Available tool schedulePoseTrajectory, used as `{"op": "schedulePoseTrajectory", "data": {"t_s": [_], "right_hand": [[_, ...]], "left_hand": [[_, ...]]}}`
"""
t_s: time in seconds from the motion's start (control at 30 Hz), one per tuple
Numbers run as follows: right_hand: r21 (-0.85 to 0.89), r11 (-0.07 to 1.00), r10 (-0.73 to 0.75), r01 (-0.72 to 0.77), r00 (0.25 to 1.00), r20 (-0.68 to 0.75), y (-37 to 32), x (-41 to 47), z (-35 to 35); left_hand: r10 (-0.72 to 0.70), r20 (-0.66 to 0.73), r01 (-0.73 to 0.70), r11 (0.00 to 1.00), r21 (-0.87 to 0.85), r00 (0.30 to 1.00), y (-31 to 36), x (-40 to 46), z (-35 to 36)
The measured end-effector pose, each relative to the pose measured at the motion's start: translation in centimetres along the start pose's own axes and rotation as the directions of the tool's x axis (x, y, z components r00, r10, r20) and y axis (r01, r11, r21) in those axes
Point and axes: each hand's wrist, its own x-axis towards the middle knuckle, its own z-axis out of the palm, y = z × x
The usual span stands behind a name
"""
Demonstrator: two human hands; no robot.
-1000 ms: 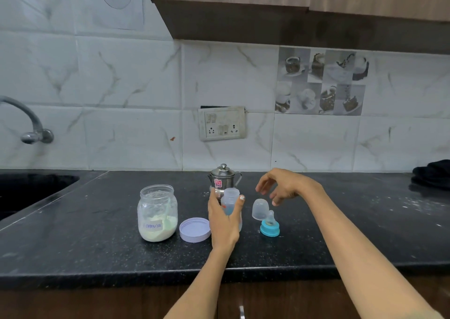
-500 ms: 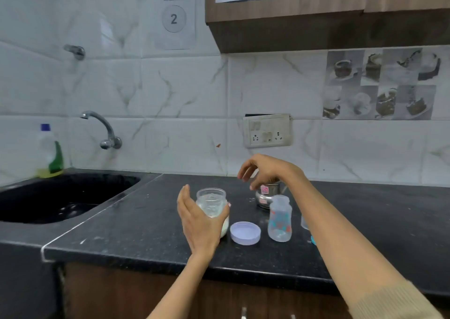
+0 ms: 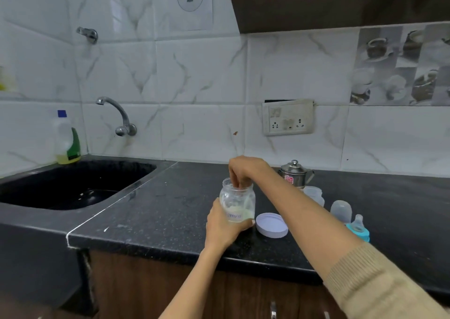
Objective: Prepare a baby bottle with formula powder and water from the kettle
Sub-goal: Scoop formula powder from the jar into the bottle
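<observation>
My left hand (image 3: pixel 222 225) wraps around the lower part of a clear glass jar of pale formula powder (image 3: pixel 237 200) standing on the black counter (image 3: pixel 158 211). My right hand (image 3: pixel 243 168) is over the jar's open mouth with its fingertips dipped inside; something thin and pale slants inside the jar below them, and I cannot tell whether the fingers hold it. The jar's lilac lid (image 3: pixel 271 225) lies beside it on the right. The open baby bottle (image 3: pixel 314 194) stands behind my right forearm, partly hidden. A small steel kettle (image 3: pixel 294 172) stands near the wall.
A clear bottle cap (image 3: pixel 341 211) and the blue teat ring (image 3: pixel 358 229) sit right of the lid. A black sink (image 3: pixel 73 184) with a tap (image 3: pixel 117 114) and a dish-soap bottle (image 3: pixel 65 139) lies to the left. A socket plate (image 3: pixel 288 117) is on the tiled wall.
My left hand let go of the baby bottle and closed on the powder jar. My right hand moved from above the kettle down to the jar's mouth. The view swung left.
</observation>
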Motion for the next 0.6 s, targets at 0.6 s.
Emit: {"op": "schedulePoseTrajectory", "data": {"t_s": [0.6], "right_hand": [[-0.350, 0.932, 0.057, 0.090, 0.920, 0.388, -1.0, 1.1, -0.9]], "left_hand": [[-0.006, 0.012, 0.006, 1.000, -0.001, 1.000, 0.0, -0.3, 0.2]]}}
